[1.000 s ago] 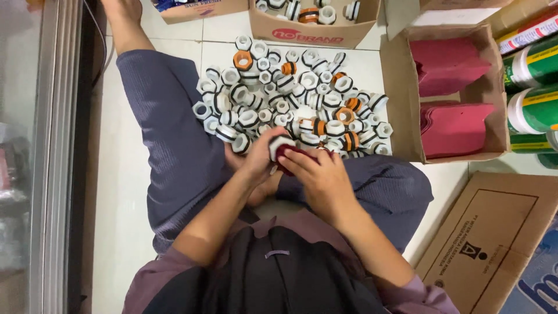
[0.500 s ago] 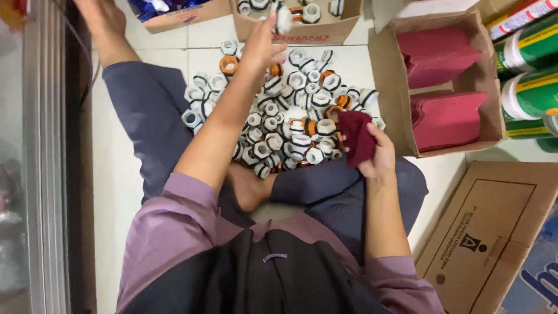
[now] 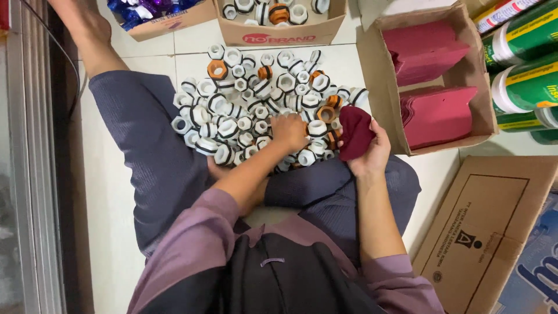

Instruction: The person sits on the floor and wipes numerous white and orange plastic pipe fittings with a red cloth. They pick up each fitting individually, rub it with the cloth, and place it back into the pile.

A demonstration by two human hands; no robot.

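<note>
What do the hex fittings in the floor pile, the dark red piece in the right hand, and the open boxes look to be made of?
Hex fittings: likely moulded plastic, white or orange, smooth with a slight sheen and crisp edges. Dark red piece in the right hand: soft and matte, bending in the grip; probably cloth or felt. Boxes: brown corrugated cardboard, dull, with folded flaps. Left hand rests on the pile.

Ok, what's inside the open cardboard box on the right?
The open cardboard box holds two stacks of flat dark red pieces. Whatever lies beneath those stacks is covered.

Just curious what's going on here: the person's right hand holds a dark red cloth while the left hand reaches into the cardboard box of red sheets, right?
Not quite. The head view shows the left hand on the pile of white fittings, not in the box. The right hand does hold the dark red cloth.
</note>
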